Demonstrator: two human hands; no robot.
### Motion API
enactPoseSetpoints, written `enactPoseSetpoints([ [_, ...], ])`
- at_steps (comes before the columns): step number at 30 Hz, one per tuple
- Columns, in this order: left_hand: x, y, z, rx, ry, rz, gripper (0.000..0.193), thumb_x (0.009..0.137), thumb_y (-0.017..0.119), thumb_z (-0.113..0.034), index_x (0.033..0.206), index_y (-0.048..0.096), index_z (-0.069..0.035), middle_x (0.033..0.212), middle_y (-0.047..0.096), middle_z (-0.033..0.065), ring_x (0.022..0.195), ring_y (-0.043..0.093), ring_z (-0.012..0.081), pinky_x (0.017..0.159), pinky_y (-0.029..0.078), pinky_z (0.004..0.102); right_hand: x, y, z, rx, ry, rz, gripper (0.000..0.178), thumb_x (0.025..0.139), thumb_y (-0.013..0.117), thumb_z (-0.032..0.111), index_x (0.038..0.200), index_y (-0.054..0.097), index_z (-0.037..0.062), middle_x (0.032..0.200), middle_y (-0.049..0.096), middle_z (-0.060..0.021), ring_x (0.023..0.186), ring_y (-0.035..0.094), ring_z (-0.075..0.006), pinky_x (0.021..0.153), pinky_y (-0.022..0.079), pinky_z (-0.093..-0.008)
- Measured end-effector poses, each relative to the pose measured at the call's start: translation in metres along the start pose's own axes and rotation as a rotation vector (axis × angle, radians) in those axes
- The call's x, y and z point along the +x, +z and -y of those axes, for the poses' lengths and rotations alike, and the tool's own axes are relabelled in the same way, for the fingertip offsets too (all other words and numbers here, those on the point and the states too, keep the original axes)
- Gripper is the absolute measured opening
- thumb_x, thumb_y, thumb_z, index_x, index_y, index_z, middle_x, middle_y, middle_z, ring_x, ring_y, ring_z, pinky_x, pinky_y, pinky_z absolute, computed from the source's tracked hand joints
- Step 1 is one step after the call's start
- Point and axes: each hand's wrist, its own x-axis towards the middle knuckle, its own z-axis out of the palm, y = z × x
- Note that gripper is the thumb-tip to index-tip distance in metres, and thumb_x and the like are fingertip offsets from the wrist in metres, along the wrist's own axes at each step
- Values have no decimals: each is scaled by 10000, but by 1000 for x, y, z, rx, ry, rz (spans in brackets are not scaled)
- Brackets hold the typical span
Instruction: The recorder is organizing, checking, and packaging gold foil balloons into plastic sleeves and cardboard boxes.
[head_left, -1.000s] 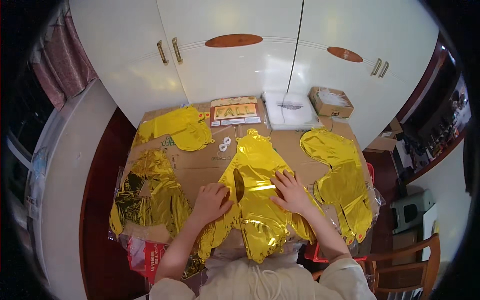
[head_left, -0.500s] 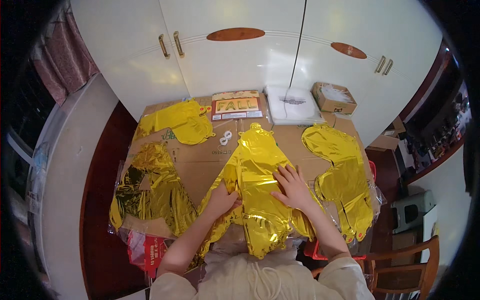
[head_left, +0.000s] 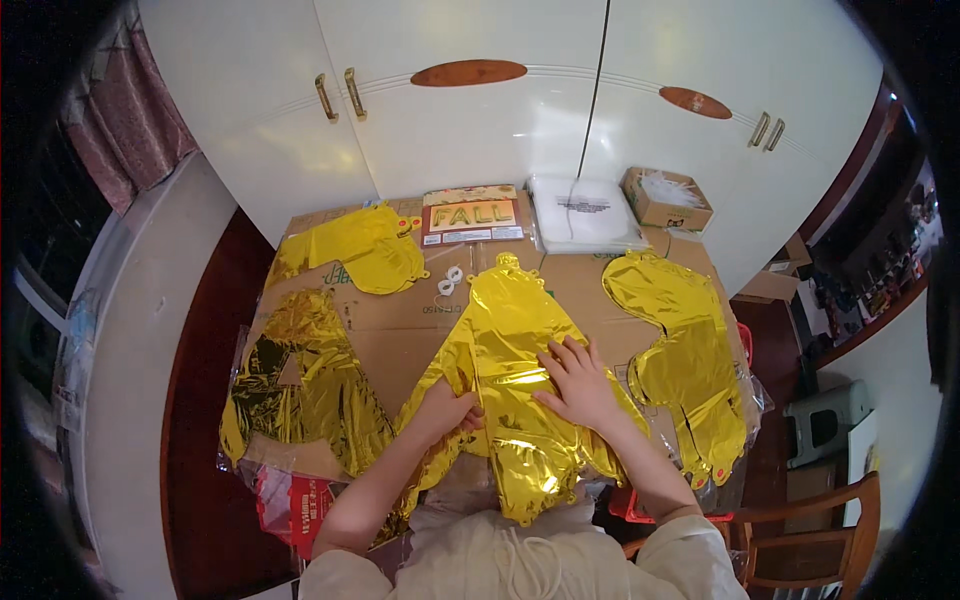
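Observation:
A flat gold foil balloon (head_left: 515, 350) lies in front of me on the cardboard, its lower end hanging towards my body. My left hand (head_left: 447, 408) is closed at its left part, with the fingers curled in at a fold. My right hand (head_left: 583, 385) rests on its right side, fingers stretched out and palm down, holding nothing. To the left lies another gold balloon shaped like the letter A (head_left: 315, 385). Behind that is a second flat gold balloon (head_left: 365, 250), and a curved gold balloon (head_left: 685, 365) lies to the right.
Along the back stand a printed flat package (head_left: 470, 215), a stack of clear plastic bags (head_left: 585, 215) and a small carton of white sticks (head_left: 667, 197). A small white ribbon coil (head_left: 450, 280) lies on the cardboard (head_left: 400, 345). A wooden chair (head_left: 810, 545) stands at the right.
The balloon's top has shifted slightly left and nearer to me, and its upper surface lies flatter. Both hands keep about the same places, the left still gripping.

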Motion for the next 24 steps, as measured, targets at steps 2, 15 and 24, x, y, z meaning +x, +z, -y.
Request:
enactPoseSetpoints([
  [2, -5, -5, -7, 132, 9, -17, 265, 890, 573, -166, 1055, 554, 40, 775, 669, 124, 632, 682, 176, 545, 543, 281, 0, 1, 1, -11, 1, -9, 634, 858, 587, 502, 1316, 510, 70, 1346, 478, -153, 1306, 367, -377, 1111, 176, -612],
  [15, -7, -11, -1, 901, 543, -367, 376, 851, 604, -341, 963, 634, 17, 1108, 603, 168, 1049, 569, 332, 833, 488, 427, 2, -9, 8, 18, -5, 31, 697, 863, 551, 552, 1355, 469, 66, 1386, 436, -165, 1343, 322, -376, 1114, 152, -623],
  [24, -1, -7, 1, 1118, 912, -206, 345, 868, 624, -289, 1102, 602, -36, 1264, 564, 113, 1269, 475, 279, 1035, 367, 444, -1, 0, 5, 22, -85, 120, 619, 863, 566, 519, 1359, 490, 158, 1435, 420, -116, 1374, 324, -336, 1118, 174, -616],
])
